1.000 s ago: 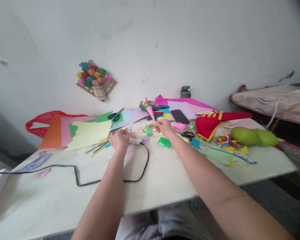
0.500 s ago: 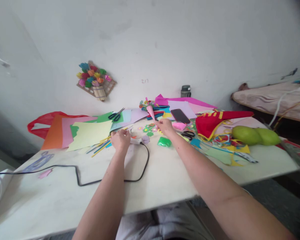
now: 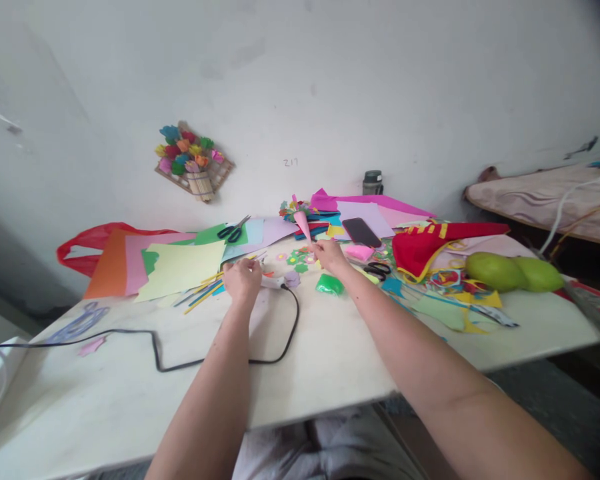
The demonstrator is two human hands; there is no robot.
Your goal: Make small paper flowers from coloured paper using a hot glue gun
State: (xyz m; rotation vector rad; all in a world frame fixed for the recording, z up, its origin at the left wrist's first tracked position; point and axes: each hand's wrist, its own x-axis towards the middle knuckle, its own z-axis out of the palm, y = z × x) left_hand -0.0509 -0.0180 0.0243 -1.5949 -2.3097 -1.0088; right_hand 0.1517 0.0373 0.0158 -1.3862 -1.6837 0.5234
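Observation:
My right hand (image 3: 329,256) is closed in a pinch on the narrow lower end of a pink paper cone (image 3: 301,221), held tilted with its wide end up. Colourful paper flowers (image 3: 290,208) show behind the cone's top. My left hand (image 3: 243,276) is closed, fingertips pinched together over several yellow and blue sticks (image 3: 203,297); what it grips, if anything, is too small to make out. Beside it lies a white corded tool (image 3: 273,283), partly hidden by the hand. Between both hands are small green paper flowers (image 3: 298,259) and a purple piece (image 3: 293,278).
Coloured sheets (image 3: 180,267) and scissors (image 3: 234,231) lie at the back left. A black cord (image 3: 180,367) loops across the table. To the right are a phone (image 3: 361,232), a green packet (image 3: 329,285), black-handled scissors (image 3: 378,271), a red cloth (image 3: 415,250) and green fruits (image 3: 495,270).
Almost nothing differs. The whole view has shifted very slightly; both hands keep their places and their pinched fingers, and the pink cone stays in my right hand.

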